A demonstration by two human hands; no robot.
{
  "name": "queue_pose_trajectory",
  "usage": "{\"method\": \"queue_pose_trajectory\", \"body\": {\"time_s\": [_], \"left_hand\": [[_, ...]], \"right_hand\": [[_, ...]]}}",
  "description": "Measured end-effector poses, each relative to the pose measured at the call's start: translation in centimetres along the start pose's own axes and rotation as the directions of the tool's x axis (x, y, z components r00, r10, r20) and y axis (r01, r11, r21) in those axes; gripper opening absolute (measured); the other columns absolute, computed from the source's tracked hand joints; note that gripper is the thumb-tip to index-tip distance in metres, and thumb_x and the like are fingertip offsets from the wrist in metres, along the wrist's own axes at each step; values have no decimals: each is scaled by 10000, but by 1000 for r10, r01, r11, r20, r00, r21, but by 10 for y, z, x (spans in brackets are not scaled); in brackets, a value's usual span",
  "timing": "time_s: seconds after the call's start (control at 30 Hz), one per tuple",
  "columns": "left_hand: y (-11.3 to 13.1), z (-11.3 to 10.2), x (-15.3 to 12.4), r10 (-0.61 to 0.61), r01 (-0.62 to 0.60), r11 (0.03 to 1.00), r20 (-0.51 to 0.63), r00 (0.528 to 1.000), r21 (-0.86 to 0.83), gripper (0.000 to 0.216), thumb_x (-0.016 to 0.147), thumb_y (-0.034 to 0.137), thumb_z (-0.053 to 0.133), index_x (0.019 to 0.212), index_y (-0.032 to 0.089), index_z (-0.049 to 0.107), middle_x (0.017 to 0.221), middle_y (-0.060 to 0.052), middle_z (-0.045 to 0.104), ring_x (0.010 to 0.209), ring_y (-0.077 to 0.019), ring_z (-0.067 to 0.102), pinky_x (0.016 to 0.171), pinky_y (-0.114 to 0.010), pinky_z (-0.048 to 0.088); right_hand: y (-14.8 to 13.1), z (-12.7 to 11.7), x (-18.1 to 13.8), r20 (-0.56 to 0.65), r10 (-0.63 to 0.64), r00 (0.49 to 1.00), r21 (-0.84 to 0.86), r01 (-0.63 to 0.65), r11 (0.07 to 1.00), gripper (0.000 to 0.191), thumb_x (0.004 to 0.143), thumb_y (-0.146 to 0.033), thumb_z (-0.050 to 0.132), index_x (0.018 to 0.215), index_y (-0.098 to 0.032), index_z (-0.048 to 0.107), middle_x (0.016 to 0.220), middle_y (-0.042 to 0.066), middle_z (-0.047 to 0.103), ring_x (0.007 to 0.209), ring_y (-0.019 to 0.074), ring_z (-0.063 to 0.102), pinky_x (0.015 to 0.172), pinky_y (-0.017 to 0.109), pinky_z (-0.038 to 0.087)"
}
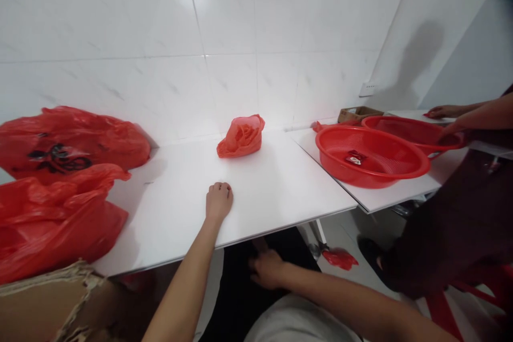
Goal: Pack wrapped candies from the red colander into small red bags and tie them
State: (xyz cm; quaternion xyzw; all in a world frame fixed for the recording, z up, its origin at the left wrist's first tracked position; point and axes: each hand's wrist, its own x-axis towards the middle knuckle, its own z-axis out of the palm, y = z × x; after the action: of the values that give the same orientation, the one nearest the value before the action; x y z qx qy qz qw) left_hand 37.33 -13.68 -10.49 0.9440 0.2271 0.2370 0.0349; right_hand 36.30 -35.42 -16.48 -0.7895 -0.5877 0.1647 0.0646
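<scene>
My left hand (219, 200) rests on the white table (280, 181) with its fingers curled under. What it holds, if anything, is hidden. Nearest to it, by the wall, sits a small crumpled red plastic bag (241, 137), apart from the hand. My right hand (269, 269) is below the table edge, over the dark cloth on my lap. Its fingers are partly in shadow and look loosely apart, with no object visible in them.
Two big red plastic bags (76, 141) (60, 224) stand on the left, above a torn cardboard box (36, 304). To the right, a red basin (372, 173) holds a small dark packet (356, 157). Another red basin (404, 123) is beside a person in dark clothes (460, 214).
</scene>
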Motion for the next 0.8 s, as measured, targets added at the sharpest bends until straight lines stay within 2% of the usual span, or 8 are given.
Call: {"method": "queue_pose_trajectory", "body": {"time_s": [0.07, 0.17, 0.27, 0.33, 0.4, 0.5, 0.67, 0.8], "left_hand": [[-1, 0, 0, 6, -6, 1000, 8, 1000, -24, 181, 909, 239, 481, 981, 163, 629, 1034, -100, 604, 977, -248, 533, 778, -361, 454], [-1, 1, 1, 12, -11, 998, 21, 1000, -56, 207, 907, 250, 460, 991, 179, 636, 1064, -118, 601, 989, -276, 516, 774, -371, 443], [-2, 4, 2, 9, -7, 997, 29, 1000, -78, 216, 906, 261, 459, 1018, 187, 628, 1099, -121, 586, 1010, -290, 502, 788, -393, 436], [-2, 6, 5, 19, -15, 995, 33, 999, -95, 212, 905, 268, 465, 1028, 195, 621, 1116, -117, 576, 1022, -290, 497, 801, -405, 432], [-4, 10, 11, 35, -30, 992, 39, 999, -119, 198, 903, 270, 476, 1021, 200, 619, 1113, -110, 572, 1023, -282, 497, 805, -403, 431], [-6, 17, 26, 61, -54, 986, 42, 997, -157, 175, 896, 250, 490, 999, 196, 620, 1086, -106, 572, 1012, -272, 498, 794, -387, 432], [-11, 30, 54, 112, -101, 967, 33, 993, -236, 153, 888, 207, 489, 970, 189, 617, 1055, -94, 577, 997, -247, 499, 819, -374, 432], [-12, 37, 72, 104, -91, 948, 25, 994, -305, 160, 880, 182, 477, 977, 183, 605, 1026, -86, 582, 977, -247, 513, 836, -391, 443]], "right_hand": [[-9, -3, -15, -13, -46, 999, 21, 47, 999, 226, 848, -370, 614, 983, -198, 674, 903, 51, 703, 839, 203, 654, 751, 311, 488], [-5, -36, -33, -296, -62, 953, 148, 110, 983, 199, 902, -339, 507, 955, -229, 665, 877, 14, 704, 806, 158, 639, 733, 255, 441], [25, -84, -32, -576, 162, 801, 313, 34, 949, 240, 933, -346, 444, 926, -217, 646, 740, -3, 647, 667, 127, 574, 664, 236, 403], [53, -110, -20, -637, 319, 702, 400, -53, 915, 277, 938, -399, 429, 886, -212, 627, 662, -17, 573, 604, 122, 513, 618, 235, 377], [79, -125, -1, -646, 405, 647, 449, -108, 887, 313, 935, -438, 419, 819, -209, 598, 622, -26, 510, 573, 122, 469, 582, 236, 352], [103, -133, 34, -633, 417, 652, 456, -121, 882, 323, 928, -441, 421, 756, -208, 565, 595, -33, 476, 544, 119, 438, 544, 234, 322], [110, -146, 91, -637, 356, 684, 424, -75, 903, 307, 914, -414, 450, 712, -207, 553, 562, -42, 482, 519, 112, 439, 521, 231, 310], [119, -180, 131, -703, 322, 634, 408, -12, 913, 267, 925, -392, 418, 798, -209, 566, 641, -20, 552, 579, 127, 504, 569, 243, 391]]}}
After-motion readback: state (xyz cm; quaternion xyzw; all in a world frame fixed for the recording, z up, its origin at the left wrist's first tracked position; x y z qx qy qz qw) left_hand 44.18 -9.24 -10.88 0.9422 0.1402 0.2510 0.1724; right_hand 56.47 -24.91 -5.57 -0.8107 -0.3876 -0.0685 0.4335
